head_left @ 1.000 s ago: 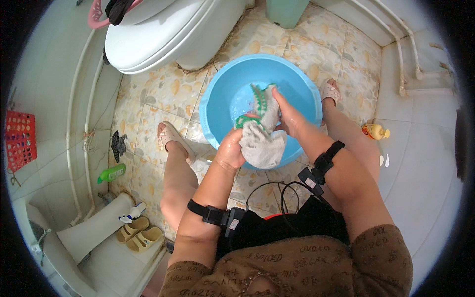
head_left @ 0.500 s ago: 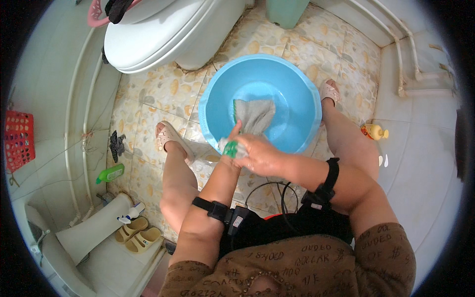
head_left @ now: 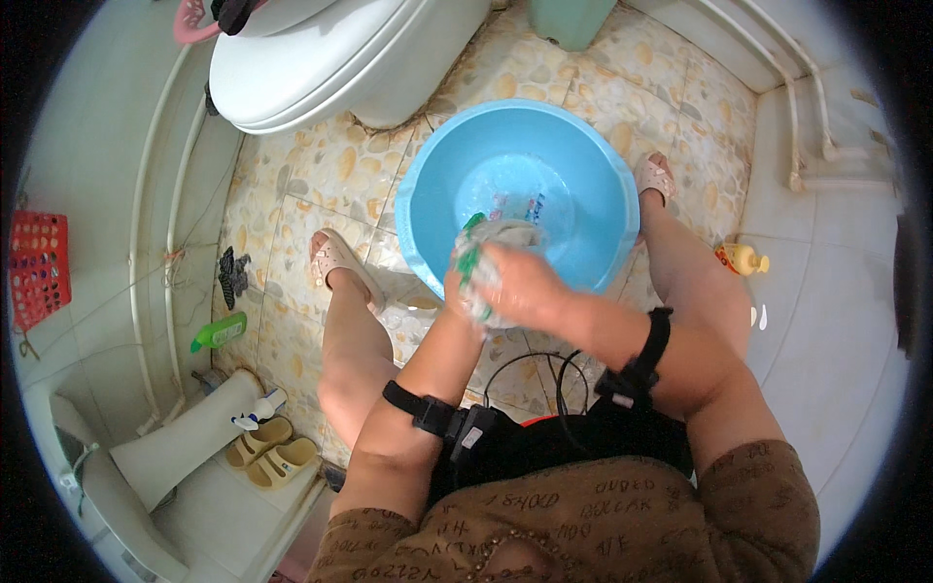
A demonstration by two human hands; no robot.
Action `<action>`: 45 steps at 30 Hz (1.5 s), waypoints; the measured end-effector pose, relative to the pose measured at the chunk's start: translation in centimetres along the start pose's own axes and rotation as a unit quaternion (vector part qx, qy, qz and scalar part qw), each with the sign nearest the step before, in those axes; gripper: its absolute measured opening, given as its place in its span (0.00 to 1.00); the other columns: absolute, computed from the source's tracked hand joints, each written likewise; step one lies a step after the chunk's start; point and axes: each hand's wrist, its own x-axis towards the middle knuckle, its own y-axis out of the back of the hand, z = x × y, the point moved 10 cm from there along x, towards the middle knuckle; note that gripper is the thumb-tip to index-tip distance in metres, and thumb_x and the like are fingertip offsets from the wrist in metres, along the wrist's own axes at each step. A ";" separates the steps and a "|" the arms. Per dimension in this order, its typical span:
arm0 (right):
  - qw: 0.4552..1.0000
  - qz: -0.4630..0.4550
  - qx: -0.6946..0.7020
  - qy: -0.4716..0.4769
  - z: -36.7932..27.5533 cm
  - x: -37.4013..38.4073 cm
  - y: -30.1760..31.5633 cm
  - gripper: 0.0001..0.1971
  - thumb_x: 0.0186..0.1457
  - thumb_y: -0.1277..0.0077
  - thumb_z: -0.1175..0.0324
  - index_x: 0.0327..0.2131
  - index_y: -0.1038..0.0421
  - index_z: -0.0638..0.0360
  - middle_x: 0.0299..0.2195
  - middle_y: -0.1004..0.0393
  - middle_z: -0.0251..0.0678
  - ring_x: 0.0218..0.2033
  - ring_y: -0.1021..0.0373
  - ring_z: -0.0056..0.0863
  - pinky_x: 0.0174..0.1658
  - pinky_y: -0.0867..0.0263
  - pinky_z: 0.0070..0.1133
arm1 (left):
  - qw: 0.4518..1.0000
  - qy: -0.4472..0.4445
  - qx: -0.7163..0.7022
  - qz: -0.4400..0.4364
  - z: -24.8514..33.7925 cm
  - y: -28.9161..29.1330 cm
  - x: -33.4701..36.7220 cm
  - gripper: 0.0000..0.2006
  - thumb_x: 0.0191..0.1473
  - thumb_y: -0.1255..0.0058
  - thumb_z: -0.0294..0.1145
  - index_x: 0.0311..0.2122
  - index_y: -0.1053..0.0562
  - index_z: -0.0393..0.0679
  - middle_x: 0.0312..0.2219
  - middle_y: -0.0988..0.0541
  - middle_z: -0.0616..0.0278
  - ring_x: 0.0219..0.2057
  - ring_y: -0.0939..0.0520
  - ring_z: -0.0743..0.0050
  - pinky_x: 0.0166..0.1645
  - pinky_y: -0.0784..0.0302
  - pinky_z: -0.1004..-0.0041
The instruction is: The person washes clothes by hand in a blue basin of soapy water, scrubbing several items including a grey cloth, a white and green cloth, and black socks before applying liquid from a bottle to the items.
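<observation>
- Cloth (head_left: 517, 233), grey-white with green trim: bunched between my two hands, over the near side of the basin (head_left: 420, 175).
- Right hand (head_left: 523, 284): pressed down on the cloth, fingers curled over it. Some motion blur there.
- Left hand (head_left: 454, 284): under the cloth, mostly covered by it and by my right. Cloth touches it; can't tell how its fingers are set.
- Basin: round, light blue, on the tile floor (head_left: 301, 219) between my feet. Inside: wet shine and small coloured marks on the bottom. Can't tell water depth.
- Pink basket (head_left: 185, 24): top left by the toilet (head_left: 321, 73), cut off by the view. Black item (head_left: 235, 14) hangs over its edge.
- Red basket (head_left: 41, 267): holed sides, on the left wall. Contents unreadable from here.
- Green bin (head_left: 573, 24): upper edge of view, past the basin. Inside out of view.
- Green bottle (head_left: 221, 332): lying on the floor, left, near a dark rag (head_left: 233, 282).
- Yellow bottle (head_left: 744, 258): right side, beyond my right leg.
- Beige slippers (head_left: 277, 457): lower left, white-and-blue bottle (head_left: 260, 409) just beside them.
</observation>
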 end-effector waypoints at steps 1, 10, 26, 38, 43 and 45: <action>0.999 -0.019 -0.013 0.047 -1.4 -0.8 -0.7 0.16 0.44 0.57 0.59 0.33 0.39 0.61 0.29 0.33 0.46 0.32 0.35 0.42 0.35 0.40 0.30 | 1.000 -0.005 0.008 0.006 0.1 0.6 0.3 0.15 0.50 0.65 0.37 0.42 0.39 0.41 0.36 0.32 0.54 0.37 0.29 0.63 0.42 0.34 0.66; 0.933 0.086 0.303 -0.173 12.7 5.2 3.3 0.19 0.45 0.55 0.58 0.35 0.37 0.63 0.33 0.34 0.42 0.34 0.35 0.32 0.39 0.39 0.26 | 0.997 0.036 0.009 -0.060 -1.2 -2.5 -0.5 0.16 0.51 0.72 0.34 0.43 0.39 0.38 0.39 0.32 0.54 0.41 0.30 0.65 0.46 0.36 0.67; 0.964 0.149 0.082 0.203 -5.2 0.3 9.0 0.19 0.41 0.51 0.65 0.39 0.40 0.57 0.35 0.37 0.41 0.37 0.37 0.33 0.38 0.40 0.23 | 0.985 0.027 -0.005 -0.173 2.0 -5.8 -3.9 0.30 0.46 0.70 0.59 0.49 0.45 0.47 0.43 0.35 0.60 0.42 0.32 0.64 0.44 0.36 0.60; 0.828 0.049 0.543 -0.130 3.4 1.3 1.9 0.17 0.51 0.63 0.59 0.35 0.37 0.65 0.33 0.34 0.38 0.34 0.36 0.27 0.39 0.41 0.22 | 0.890 -0.365 0.268 -0.061 8.6 -5.2 -6.1 0.11 0.37 0.55 0.23 0.31 0.36 0.38 0.25 0.32 0.64 0.27 0.31 0.79 0.31 0.34 0.78; 0.691 -0.012 0.699 -0.183 5.3 0.7 -2.0 0.19 0.52 0.69 0.57 0.39 0.40 0.62 0.36 0.35 0.38 0.36 0.37 0.28 0.40 0.41 0.25 | 0.731 -0.464 0.490 -0.099 8.5 -8.8 -8.2 0.11 0.29 0.52 0.22 0.26 0.34 0.38 0.23 0.31 0.58 0.25 0.29 0.66 0.31 0.34 0.73; 0.683 -0.050 0.700 -0.202 5.3 0.3 -2.4 0.18 0.52 0.69 0.57 0.39 0.40 0.62 0.36 0.35 0.38 0.36 0.37 0.29 0.41 0.41 0.25 | 0.697 -0.481 0.522 -0.108 8.4 -9.8 -8.9 0.12 0.27 0.52 0.22 0.26 0.33 0.38 0.23 0.31 0.55 0.25 0.30 0.61 0.31 0.34 0.72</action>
